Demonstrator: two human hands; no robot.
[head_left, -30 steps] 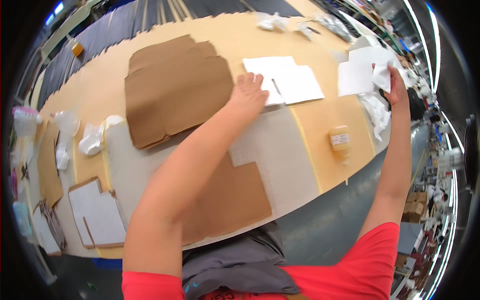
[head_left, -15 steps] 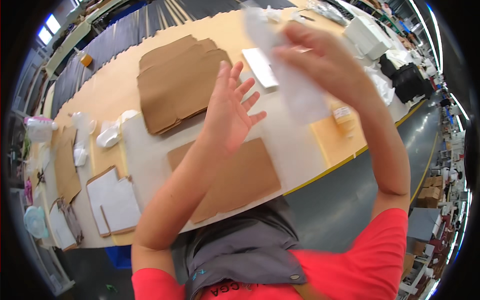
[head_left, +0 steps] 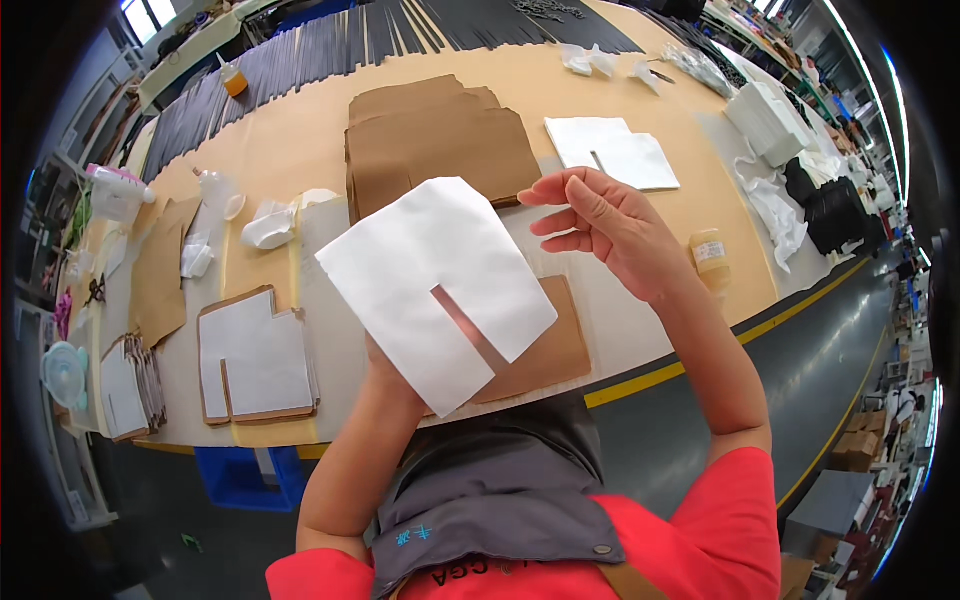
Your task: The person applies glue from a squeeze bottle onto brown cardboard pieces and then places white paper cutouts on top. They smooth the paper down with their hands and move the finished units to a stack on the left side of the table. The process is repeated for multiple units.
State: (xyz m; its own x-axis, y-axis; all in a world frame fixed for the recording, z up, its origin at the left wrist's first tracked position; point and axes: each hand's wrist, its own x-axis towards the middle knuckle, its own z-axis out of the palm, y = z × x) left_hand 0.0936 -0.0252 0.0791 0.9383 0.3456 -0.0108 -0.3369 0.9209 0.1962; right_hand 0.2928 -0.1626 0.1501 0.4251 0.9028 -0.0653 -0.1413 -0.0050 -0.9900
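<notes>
My left hand [head_left: 383, 362] holds up a white sheet [head_left: 435, 285] with a narrow slot cut into its lower edge; the fingers are hidden behind it. My right hand [head_left: 610, 225] hovers just right of the sheet's upper corner, fingers spread, holding nothing. Below the sheet a brown cardboard piece [head_left: 545, 355] lies flat at the table's near edge. A stack of brown cardboard cut-outs [head_left: 440, 140] lies farther back, with more white slotted sheets [head_left: 615, 150] to its right.
A pile of white-faced brown pieces [head_left: 255, 355] lies at the near left. A small yellow bottle [head_left: 708, 255] stands by my right wrist. Crumpled white cloths [head_left: 265, 225], black strips [head_left: 400, 30] and a white stack [head_left: 770, 110] lie farther off.
A second ago both hands were stretched out over the table. My right hand then lifted the white sheet; now my left hand holds it and my right hand has let go.
</notes>
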